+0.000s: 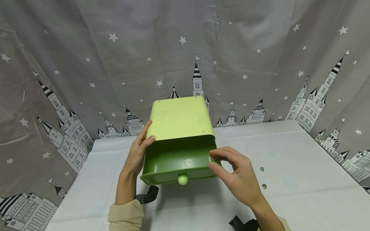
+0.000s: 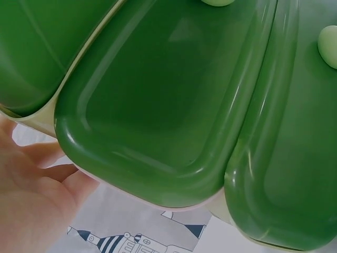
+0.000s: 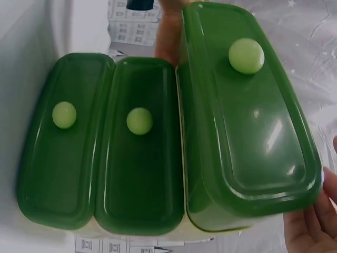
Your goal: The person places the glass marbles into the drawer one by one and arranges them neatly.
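A mini chest of drawers with a light green body (image 1: 180, 118) stands in the middle of the head view. Its top drawer (image 1: 173, 158), dark green with a round light green knob (image 1: 182, 179), is pulled out, and its visible inside is bare. Two lower drawers (image 3: 142, 174) sit closed in the right wrist view. My left hand (image 1: 137, 157) grips the body's left side, thumb at the front upper corner. At the drawer's right front corner, my right hand (image 1: 238, 175) holds the rim between curled fingers and thumb.
Right of the chest, a small green bead (image 1: 261, 168) and a clear bead (image 1: 264, 186) lie on the white tablecloth (image 1: 306, 166). Behind the table hangs a grey curtain (image 1: 248, 29) printed with castles and stars. Black wrist devices (image 1: 148, 195) show below the hands.
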`<state>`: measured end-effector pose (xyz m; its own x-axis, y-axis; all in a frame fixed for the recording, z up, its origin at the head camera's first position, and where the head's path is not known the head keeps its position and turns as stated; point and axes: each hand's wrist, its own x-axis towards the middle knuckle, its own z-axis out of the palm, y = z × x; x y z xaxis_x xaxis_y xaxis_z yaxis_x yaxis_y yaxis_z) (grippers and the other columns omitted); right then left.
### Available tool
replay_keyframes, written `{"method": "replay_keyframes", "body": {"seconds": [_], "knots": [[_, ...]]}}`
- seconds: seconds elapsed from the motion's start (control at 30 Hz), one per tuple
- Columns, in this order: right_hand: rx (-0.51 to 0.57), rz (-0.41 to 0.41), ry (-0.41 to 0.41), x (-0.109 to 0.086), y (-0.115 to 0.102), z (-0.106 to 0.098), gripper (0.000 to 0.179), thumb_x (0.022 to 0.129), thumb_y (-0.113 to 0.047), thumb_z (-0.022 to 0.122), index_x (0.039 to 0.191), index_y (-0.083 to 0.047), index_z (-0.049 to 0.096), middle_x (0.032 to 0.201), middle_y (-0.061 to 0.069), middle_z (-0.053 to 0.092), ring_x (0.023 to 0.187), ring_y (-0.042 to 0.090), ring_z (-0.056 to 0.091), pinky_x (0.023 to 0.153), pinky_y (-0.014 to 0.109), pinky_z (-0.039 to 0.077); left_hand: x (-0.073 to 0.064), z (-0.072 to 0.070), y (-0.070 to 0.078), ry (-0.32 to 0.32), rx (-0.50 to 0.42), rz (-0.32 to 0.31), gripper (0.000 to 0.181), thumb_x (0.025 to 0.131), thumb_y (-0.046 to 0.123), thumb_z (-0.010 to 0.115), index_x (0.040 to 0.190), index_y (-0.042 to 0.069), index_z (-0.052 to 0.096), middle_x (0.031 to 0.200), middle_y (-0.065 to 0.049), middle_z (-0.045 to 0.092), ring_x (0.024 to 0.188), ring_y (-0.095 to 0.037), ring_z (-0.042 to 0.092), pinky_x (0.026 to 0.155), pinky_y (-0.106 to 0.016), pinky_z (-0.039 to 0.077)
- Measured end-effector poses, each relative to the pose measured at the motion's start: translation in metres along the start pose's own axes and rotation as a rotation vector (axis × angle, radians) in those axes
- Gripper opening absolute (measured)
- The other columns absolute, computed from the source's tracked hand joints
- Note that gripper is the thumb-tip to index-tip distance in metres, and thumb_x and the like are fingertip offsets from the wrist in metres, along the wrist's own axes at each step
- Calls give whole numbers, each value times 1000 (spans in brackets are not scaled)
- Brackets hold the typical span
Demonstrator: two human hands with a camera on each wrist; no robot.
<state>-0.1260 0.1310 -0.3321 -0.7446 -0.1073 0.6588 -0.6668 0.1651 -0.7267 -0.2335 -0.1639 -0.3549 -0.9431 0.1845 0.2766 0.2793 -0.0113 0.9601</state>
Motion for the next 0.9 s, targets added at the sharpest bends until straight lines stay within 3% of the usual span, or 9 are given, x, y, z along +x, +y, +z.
{"method": "replay_keyframes", "body": {"seconds": [0.37, 0.53, 0.9], "knots": [[-156, -9, -27, 5, 3, -23, 26, 83, 4, 74, 107, -7, 73, 101, 3, 70, 94, 18, 63, 83, 24, 49, 1, 0, 1, 0, 0, -1, 63, 101, 17, 49, 159, 20, 24, 162, -1, 17, 145, -16, 18, 115, -43, 16], [-214, 47, 3, 6, 8, -40, 28, 84, 4, 73, 109, -9, 72, 104, -4, 68, 94, 14, 64, 84, 23, 49, 1, 0, 0, -3, -8, 2, 63, 101, 16, 49, 159, 19, 23, 162, -1, 17, 145, -16, 18, 115, -43, 15], [-352, 135, 89, 5, 38, -85, 26, 86, 2, 73, 112, 1, 71, 108, 7, 69, 96, 4, 62, 92, 14, 42, -1, 1, 2, 2, -9, -9, 63, 101, 17, 49, 159, 19, 23, 162, -3, 17, 145, -18, 19, 113, -37, 20]]}}
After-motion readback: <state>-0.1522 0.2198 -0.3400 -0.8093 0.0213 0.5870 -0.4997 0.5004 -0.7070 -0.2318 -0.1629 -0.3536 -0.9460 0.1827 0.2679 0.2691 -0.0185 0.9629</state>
